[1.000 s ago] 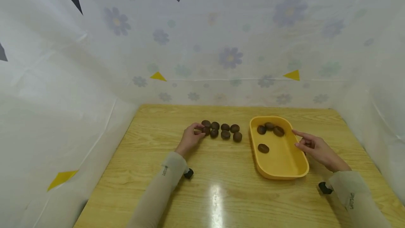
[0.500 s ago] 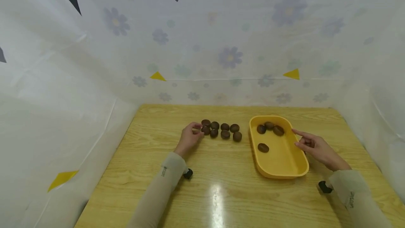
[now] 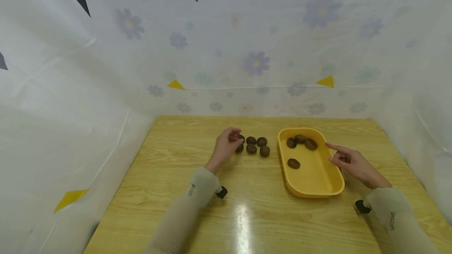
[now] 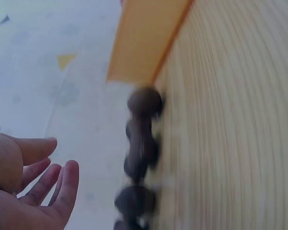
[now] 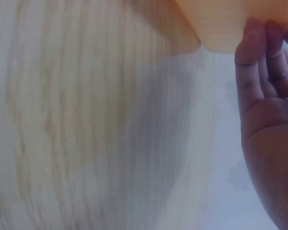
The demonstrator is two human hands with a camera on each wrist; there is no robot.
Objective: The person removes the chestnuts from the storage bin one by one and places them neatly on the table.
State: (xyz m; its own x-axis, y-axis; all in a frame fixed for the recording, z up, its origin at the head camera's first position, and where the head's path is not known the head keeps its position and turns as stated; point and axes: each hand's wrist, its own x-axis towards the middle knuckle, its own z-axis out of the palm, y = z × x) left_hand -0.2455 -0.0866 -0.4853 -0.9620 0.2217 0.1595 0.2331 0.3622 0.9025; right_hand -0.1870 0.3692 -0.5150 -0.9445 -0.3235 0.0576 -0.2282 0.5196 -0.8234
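Swinging over to the right with the person's bare left grip point(image 3: 225, 146), in from the left end of the double row of small, dark brown, rounded pieces point(image 3: 251, 149), slightly farther back too, across the leftmost pair's spot, in clear view half a second ago!

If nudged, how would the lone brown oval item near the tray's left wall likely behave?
The brown oval item would probably roll, perhaps unevenly, since it looks rounded but longer one way. The raised walls of the yellow tray would likely stop it from escaping. It seems firm rather than floppy, as its outline shows no sag.
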